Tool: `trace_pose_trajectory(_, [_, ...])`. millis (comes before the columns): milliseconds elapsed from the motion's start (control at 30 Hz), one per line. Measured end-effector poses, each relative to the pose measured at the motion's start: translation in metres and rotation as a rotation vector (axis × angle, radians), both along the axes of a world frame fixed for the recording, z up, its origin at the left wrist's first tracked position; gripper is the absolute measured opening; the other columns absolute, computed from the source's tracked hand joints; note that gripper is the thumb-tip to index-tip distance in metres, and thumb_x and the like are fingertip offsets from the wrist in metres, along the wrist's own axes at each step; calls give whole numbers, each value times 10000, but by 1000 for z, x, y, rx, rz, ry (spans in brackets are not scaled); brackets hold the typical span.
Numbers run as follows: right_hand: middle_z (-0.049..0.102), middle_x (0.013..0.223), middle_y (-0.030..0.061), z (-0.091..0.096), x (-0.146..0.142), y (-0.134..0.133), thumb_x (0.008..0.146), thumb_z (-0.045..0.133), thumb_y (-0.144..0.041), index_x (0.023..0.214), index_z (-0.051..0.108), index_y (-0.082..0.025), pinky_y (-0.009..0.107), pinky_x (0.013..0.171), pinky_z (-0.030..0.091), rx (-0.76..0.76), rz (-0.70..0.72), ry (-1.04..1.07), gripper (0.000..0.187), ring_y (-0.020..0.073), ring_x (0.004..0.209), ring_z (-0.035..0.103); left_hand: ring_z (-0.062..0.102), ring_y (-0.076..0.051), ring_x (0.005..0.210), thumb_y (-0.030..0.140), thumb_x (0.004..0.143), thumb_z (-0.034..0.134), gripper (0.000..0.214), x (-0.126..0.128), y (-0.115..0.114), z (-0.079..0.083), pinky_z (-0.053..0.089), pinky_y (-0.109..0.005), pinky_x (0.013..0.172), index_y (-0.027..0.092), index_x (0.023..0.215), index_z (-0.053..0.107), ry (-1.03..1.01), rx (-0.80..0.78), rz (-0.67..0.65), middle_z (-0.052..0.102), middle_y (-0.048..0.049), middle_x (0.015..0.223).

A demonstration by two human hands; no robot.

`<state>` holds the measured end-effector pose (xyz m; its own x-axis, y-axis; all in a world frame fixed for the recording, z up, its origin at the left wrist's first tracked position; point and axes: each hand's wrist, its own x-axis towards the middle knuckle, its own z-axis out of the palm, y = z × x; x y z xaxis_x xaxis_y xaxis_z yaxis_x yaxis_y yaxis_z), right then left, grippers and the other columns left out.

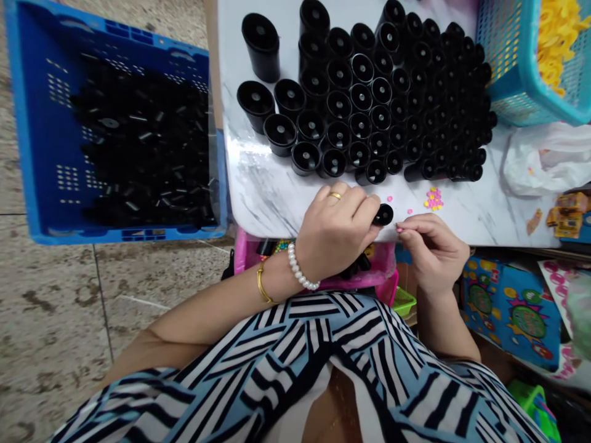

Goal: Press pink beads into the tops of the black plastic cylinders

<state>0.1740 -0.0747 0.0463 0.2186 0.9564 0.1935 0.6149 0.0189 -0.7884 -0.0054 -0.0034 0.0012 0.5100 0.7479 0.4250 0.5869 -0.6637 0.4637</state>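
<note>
My left hand (339, 231) is closed around a small black cylinder (383, 214), tipped so that its round end faces right. Close to that end, my right hand (431, 249) pinches a tiny pink piece (399, 228) between thumb and forefinger. The piece and the cylinder are slightly apart. On the white marbled table (263, 203) just beyond, a small pile of pink and yellow pieces (433, 199) lies loose, with a couple of single pink ones beside it. Many black cylinders (339, 104) stand upright in a dense group past my hands.
To the left is a blue crate (28, 154) filled with black parts. A turquoise basket (517, 80) of yellow pieces stands at the far right, near a white plastic bag (530, 160). Below the table edge sits a pink tray (388, 271); a printed blue box (512, 307) is on the right.
</note>
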Motion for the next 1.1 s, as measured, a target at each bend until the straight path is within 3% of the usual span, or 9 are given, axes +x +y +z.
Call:
trace_pose_trajectory(167, [745, 862, 15, 1, -15, 10, 888, 758, -299, 950, 802, -327, 393, 722, 592, 27, -55, -191, 81, 198, 769, 683, 565, -264, 920, 367, 997, 576, 233, 0, -1, 1, 402, -400, 795, 170, 1094, 654, 30, 1, 10, 661, -68, 936])
trace_pose_trajectory(300, [742, 864, 11, -2, -19, 13, 875, 779, -307, 917, 793, -322, 402, 744, 598, 19, -99, -158, 47, 198, 801, 687, 563, -259, 899, 372, 1016, 549, 244, 0, -1, 2, 399, -404, 786, 164, 1087, 654, 18, 24, 8, 652, -63, 904])
trace_pose_trajectory(433, [697, 809, -1, -3, -26, 17, 853, 803, -309, 877, 758, -285, 328, 628, 574, -67, -157, 79, 57, 149, 682, 652, 559, -256, 870, 366, 1044, 490, 265, -1, 0, 1, 394, -408, 769, 164, 1075, 658, -3, 35, 14, 649, -58, 885])
trace_pose_trajectory(533, [621, 653, -44, -3, -29, 25, 858, 792, -323, 860, 671, -266, 257, 478, 510, -196, -198, 328, 134, 106, 507, 581, 562, -250, 865, 359, 1052, 474, 265, -1, 0, 1, 400, -407, 769, 169, 1071, 657, -9, 15, -1, 657, -60, 891])
trace_pose_trajectory(667, [459, 533, -106, -3, -23, 41, 855, 772, -300, 802, 544, -254, 215, 404, 479, -438, -95, 605, 238, 64, 383, 450, 580, -248, 893, 349, 1064, 439, 269, -3, 0, 4, 421, -405, 794, 191, 1016, 652, 3, -37, -43, 662, -59, 908])
trace_pose_trajectory(767, [439, 550, -119, -6, -17, 48, 849, 763, -271, 799, 503, -250, 178, 402, 474, -472, -56, 678, 265, 35, 381, 407, 590, -260, 926, 361, 1068, 422, 284, -3, 1, 3, 430, -421, 819, 203, 988, 645, 10, -59, -48, 662, -63, 934])
trace_pose_trajectory(900, [485, 556, -125, -7, -14, 47, 823, 778, -302, 809, 502, -239, 146, 382, 455, -457, -63, 732, 284, 27, 377, 452, 580, -261, 898, 350, 1031, 511, 227, -1, 2, -2, 420, -404, 788, 169, 961, 629, -27, -29, -46, 644, -62, 893])
trace_pose_trajectory(1100, [600, 596, -99, -6, -6, 51, 730, 839, -338, 895, 604, -196, 249, 458, 602, -585, -20, 794, 320, 72, 402, 574, 592, -262, 939, 302, 940, 678, 189, -2, 6, -2, 420, -387, 819, 143, 1034, 639, -49, -62, -64, 673, -67, 954])
